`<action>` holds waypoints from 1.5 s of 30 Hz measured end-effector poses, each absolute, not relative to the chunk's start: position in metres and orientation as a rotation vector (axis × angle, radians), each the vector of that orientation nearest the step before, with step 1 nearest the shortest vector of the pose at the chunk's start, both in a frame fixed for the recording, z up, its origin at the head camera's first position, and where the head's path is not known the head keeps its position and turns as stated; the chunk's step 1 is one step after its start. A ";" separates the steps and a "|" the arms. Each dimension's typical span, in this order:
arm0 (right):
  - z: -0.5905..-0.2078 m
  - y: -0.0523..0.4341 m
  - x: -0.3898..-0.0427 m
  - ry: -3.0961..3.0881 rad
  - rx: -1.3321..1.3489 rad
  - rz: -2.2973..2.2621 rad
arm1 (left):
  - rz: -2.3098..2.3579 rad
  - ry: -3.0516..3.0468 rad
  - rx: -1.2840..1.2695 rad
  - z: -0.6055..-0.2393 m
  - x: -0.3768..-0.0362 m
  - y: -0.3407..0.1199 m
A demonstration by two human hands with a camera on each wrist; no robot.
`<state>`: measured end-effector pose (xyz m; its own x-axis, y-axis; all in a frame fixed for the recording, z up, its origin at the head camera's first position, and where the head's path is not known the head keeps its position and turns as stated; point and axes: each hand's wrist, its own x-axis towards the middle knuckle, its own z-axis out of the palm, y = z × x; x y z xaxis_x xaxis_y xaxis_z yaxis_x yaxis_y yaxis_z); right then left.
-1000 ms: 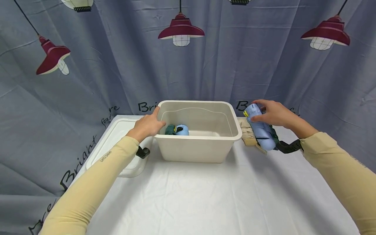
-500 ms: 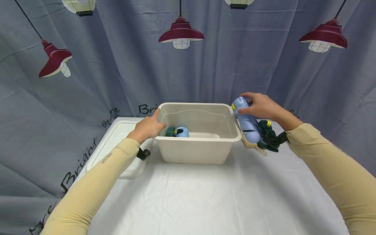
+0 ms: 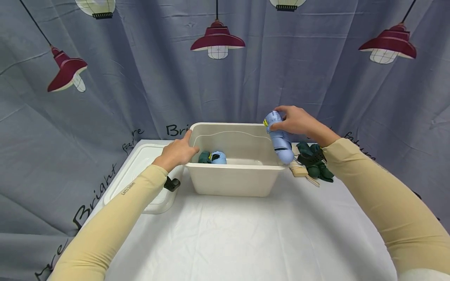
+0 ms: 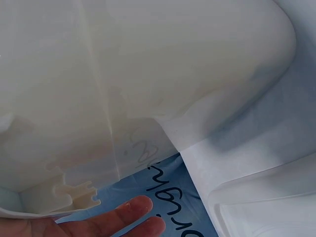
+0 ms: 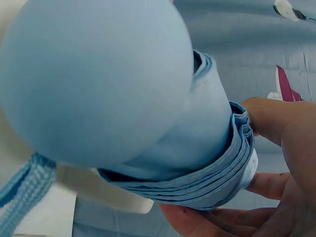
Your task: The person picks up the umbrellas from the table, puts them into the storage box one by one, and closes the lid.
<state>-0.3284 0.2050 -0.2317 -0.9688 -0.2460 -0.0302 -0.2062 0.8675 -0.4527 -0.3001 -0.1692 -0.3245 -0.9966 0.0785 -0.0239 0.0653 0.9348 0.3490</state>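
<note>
A folded light-blue umbrella (image 3: 280,143) hangs tilted over the right end of a cream plastic box (image 3: 232,181). My right hand (image 3: 299,121) holds it by its upper end, with thumb and fingers around the folded cloth. Its rounded handle (image 5: 94,79) and cord (image 5: 29,192) fill much of the right wrist view. My left hand (image 3: 177,151) rests over the box's left rim, thumb on the inner side, while straight fingers (image 4: 126,212) extend outside below the rim. Inside the box, at its left end, lie a dark green bundle (image 3: 204,157) and another light-blue umbrella (image 3: 218,157), both partly hidden.
A white lid (image 3: 156,205) lies left of the box, partly under my left forearm. Right of the box, a dark green folded umbrella (image 3: 313,171) and a beige one (image 3: 299,171) lie side by side on the white tablecloth (image 3: 246,234). A printed curtain (image 3: 158,86) hangs behind.
My right hand has carried the light-blue umbrella leftward and up, from above the beige and green umbrellas to the box's right end. My left hand has stayed on the rim.
</note>
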 end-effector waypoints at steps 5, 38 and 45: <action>-0.230 0.191 -0.335 2.908 -0.350 -0.755 | 0.561 3.043 0.103 -0.324 -0.300 -0.171; -0.266 0.116 -0.378 2.680 -0.360 -0.689 | 0.568 3.031 0.101 -0.324 -0.303 -0.171; -0.278 0.098 -0.386 2.633 -0.372 -0.631 | 0.562 3.035 0.093 -0.325 -0.303 -0.172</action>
